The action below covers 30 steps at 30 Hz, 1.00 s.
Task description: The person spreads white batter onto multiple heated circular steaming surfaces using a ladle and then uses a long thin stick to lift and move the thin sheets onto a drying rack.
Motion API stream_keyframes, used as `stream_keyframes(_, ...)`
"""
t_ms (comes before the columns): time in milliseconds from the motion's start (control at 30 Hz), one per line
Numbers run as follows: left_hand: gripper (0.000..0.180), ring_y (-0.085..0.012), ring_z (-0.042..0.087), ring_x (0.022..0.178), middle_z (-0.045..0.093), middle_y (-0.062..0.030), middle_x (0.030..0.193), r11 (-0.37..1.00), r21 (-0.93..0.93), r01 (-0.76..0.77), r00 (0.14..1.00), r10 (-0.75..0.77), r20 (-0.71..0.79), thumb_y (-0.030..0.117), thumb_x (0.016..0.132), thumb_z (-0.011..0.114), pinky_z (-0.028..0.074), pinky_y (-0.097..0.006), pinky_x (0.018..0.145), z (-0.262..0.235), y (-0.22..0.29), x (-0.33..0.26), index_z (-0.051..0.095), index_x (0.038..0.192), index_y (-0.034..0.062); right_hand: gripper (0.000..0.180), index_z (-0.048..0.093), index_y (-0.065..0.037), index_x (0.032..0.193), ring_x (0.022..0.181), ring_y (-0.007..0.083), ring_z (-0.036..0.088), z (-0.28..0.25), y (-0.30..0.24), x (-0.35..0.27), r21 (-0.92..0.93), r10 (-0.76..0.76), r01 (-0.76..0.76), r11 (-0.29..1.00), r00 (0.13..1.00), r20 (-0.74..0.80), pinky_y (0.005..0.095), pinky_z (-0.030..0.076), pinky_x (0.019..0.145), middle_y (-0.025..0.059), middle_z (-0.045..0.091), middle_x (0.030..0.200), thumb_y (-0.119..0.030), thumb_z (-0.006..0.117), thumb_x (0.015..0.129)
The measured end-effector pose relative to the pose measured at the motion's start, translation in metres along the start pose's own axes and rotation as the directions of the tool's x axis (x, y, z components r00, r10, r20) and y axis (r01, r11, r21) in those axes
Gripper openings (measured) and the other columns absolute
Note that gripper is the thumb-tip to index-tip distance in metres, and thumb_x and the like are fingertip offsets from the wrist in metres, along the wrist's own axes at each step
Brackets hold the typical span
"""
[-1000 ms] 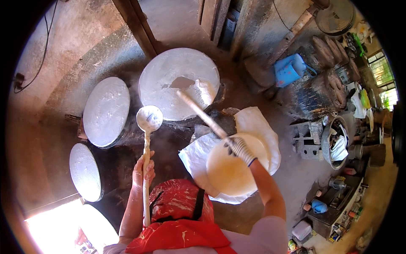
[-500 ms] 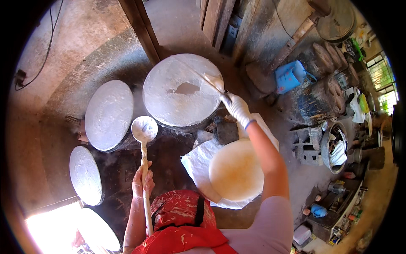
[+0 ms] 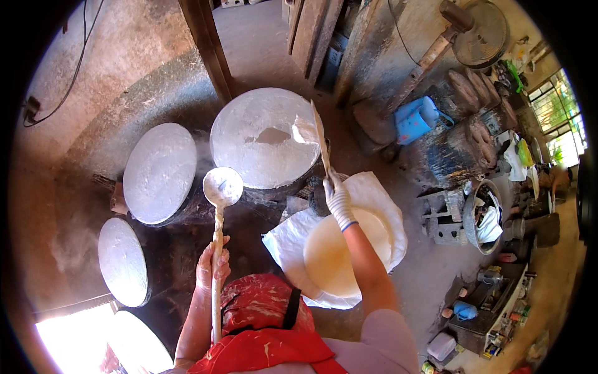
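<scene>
My left hand (image 3: 212,265) is wrapped round the pale, batter-coated handle of a long ladle (image 3: 222,186), its round bowl raised near the griddles. My right hand (image 3: 337,201), in a white knitted glove, grips a long thin flat stick (image 3: 321,138). The stick stands over the right edge of the largest round griddle (image 3: 246,159), which is coated with a thin white layer. A torn, cream-coloured flap (image 3: 305,131) of that layer lies against the stick. Left of it, a ragged dark opening (image 3: 273,135) shows in the coating. Below my right forearm, thin round pancakes (image 3: 333,255) lie on white cloth (image 3: 374,187).
More white-coated round griddles (image 3: 160,172) (image 3: 123,262) curve along the left. A wooden post (image 3: 208,47) rises behind the large griddle. To the right are a blue bucket (image 3: 416,121), hollow blocks (image 3: 445,218) and a metal basin (image 3: 471,227). My red apron (image 3: 268,302) is below.
My right hand has drawn nearer to me, and the stick has swung from a leftward slant across the griddle to nearly upright at its right edge. The left hand and ladle have barely moved.
</scene>
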<state>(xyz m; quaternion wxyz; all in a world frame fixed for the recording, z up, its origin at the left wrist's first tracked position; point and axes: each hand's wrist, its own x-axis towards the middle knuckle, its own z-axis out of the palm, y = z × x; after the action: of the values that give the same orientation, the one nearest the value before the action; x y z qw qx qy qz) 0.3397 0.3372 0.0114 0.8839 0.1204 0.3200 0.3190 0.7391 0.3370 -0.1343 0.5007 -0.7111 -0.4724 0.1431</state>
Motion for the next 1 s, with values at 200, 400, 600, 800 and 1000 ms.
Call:
stream_keyframes(200,0.044,-0.0066,0.033,0.035,0.044,-0.0015,0.062,0.998,-0.052,0.026,0.999,-0.027,-0.023,0.033,0.093,0.045,0.030,-0.019,0.034,-0.012,0.006,-0.001,0.043,0.123,0.0018,0.035,0.051,-0.002,0.121,0.114,0.0259,0.051,0.066,-0.047,-0.024,0.080,0.046,-0.049,0.996,0.998,0.033,0.0318,0.038,0.098,0.0165,0.054,0.122,-0.015,0.055,0.088)
stream_keyframes(400,0.044,-0.0071,0.033,0.034,0.045,-0.0024,0.062,0.997,-0.066,0.026,1.000,-0.025,0.019,0.033,0.093,0.045,0.031,-0.018,0.033,-0.017,0.021,-0.012,0.043,0.123,0.0010,0.034,0.053,-0.002,0.119,0.106,0.0278,0.056,0.045,-0.044,-0.004,-0.015,0.124,-0.126,0.992,0.989,-0.075,0.0324,0.041,0.094,0.0183,0.058,0.114,-0.018,0.054,0.088)
stream_keyframes(600,0.044,-0.0072,0.034,0.034,0.045,-0.0023,0.062,0.996,-0.089,0.028,1.000,-0.027,0.012,0.034,0.094,0.043,0.031,-0.019,0.032,-0.038,0.033,-0.014,0.043,0.123,0.0008,0.036,0.053,-0.007,0.122,0.103,0.0270,0.058,0.089,-0.084,0.005,-0.051,0.106,-0.101,0.994,0.990,0.097,0.0311,0.043,0.090,0.0173,0.058,0.116,-0.014,0.057,0.086)
stream_keyframes(800,0.044,-0.0065,0.033,0.034,0.045,-0.0023,0.062,0.997,-0.079,0.021,0.999,-0.019,0.034,0.034,0.094,0.042,0.031,-0.019,0.033,-0.033,0.048,-0.016,0.043,0.123,0.0008,0.034,0.053,-0.002,0.118,0.106,0.0266,0.056,0.066,-0.093,-0.012,-0.182,0.184,-0.190,0.965,0.982,-0.046,0.0317,0.042,0.093,0.0160,0.056,0.119,-0.018,0.053,0.088)
stream_keyframes(1000,0.043,-0.0060,0.033,0.035,0.044,-0.0021,0.063,0.997,-0.071,0.029,0.999,-0.027,0.035,0.033,0.094,0.042,0.032,-0.018,0.034,-0.026,0.046,0.000,0.043,0.123,0.0011,0.035,0.052,-0.003,0.120,0.109,0.0293,0.054,0.087,-0.059,-0.039,0.046,0.229,-0.229,0.972,0.973,-0.001,0.0335,0.040,0.096,0.0170,0.056,0.120,-0.016,0.054,0.088)
